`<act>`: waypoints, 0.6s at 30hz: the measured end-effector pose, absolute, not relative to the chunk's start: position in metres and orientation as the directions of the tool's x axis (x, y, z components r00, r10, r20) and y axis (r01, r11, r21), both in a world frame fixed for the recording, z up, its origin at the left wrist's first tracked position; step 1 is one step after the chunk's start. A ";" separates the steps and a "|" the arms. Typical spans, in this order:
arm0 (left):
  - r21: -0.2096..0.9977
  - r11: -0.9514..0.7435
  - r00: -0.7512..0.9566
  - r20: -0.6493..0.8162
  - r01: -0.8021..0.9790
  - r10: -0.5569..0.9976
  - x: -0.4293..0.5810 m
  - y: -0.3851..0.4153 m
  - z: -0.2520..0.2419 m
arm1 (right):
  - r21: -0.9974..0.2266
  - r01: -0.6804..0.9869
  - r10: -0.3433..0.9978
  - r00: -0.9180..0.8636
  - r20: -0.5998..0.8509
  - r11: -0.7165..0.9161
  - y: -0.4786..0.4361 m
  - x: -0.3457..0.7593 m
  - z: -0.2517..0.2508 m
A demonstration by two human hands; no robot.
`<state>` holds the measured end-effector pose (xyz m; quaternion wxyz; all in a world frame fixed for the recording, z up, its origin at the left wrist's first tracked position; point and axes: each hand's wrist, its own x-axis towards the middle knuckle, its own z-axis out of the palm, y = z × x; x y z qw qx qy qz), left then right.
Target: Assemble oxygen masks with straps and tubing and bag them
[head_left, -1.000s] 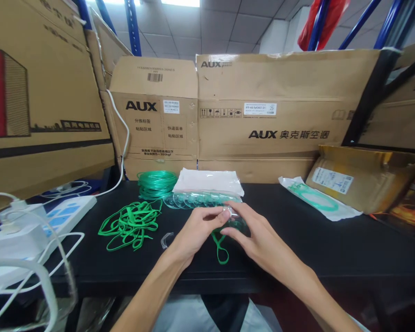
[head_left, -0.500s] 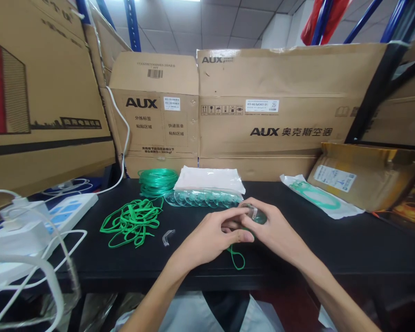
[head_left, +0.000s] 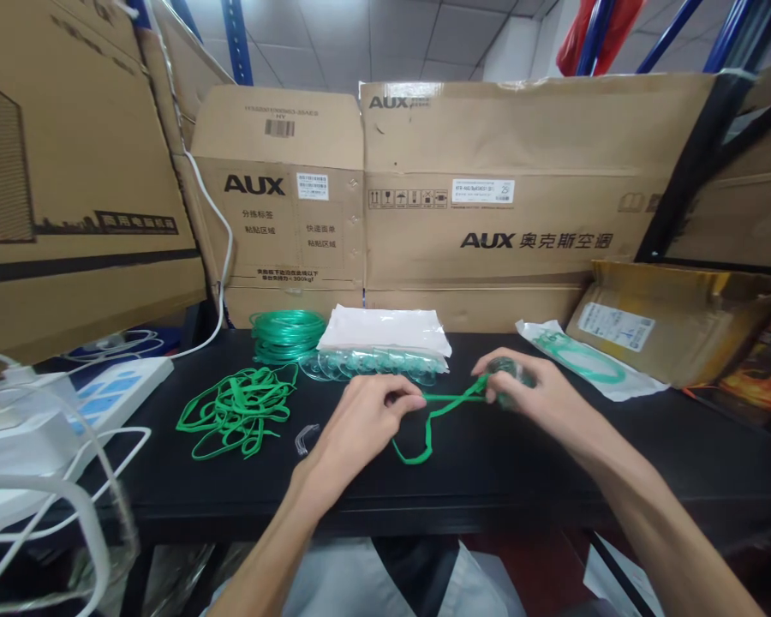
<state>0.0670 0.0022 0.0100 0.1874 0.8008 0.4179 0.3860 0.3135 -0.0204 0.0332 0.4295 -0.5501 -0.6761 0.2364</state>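
Observation:
My left hand [head_left: 366, 413] pinches a green elastic strap [head_left: 438, 410] above the black table [head_left: 552, 463]. The strap runs taut to my right hand [head_left: 528, 390], whose fingers are wrapped round a clear green mask [head_left: 509, 370], mostly hidden by them. A loop of the strap droops onto the table between the two hands. Just behind the hands lies a row of clear green masks [head_left: 373, 364] with a stack of white plastic bags [head_left: 385, 330] resting on its far side.
A heap of green straps [head_left: 237, 407] and a coil of green tubing [head_left: 286, 332] lie to the left, with small metal clips [head_left: 305, 439] nearby. A white power strip [head_left: 83, 403] and cables sit far left. A bagged mask [head_left: 584, 364] and cardboard boxes [head_left: 488, 188] stand behind.
My hands have drawn apart: the right one carried the mask to the right, and the strap is now pulled straight between them. The camera shifted slightly.

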 end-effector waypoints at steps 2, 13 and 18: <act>0.623 -0.538 0.309 0.445 0.568 0.840 0.059 0.010 0.008 | -0.843 0.492 0.960 0.052 0.277 0.217 -0.018 0.328 0.035; 0.573 -0.649 0.376 0.531 0.501 0.759 0.080 -0.014 0.004 | -0.879 0.382 0.955 -0.183 0.232 0.286 -0.024 0.284 0.023; 0.561 -0.675 0.393 0.551 0.479 0.736 0.086 -0.016 0.002 | -0.860 0.327 0.915 -0.239 0.325 0.391 -0.025 0.266 0.016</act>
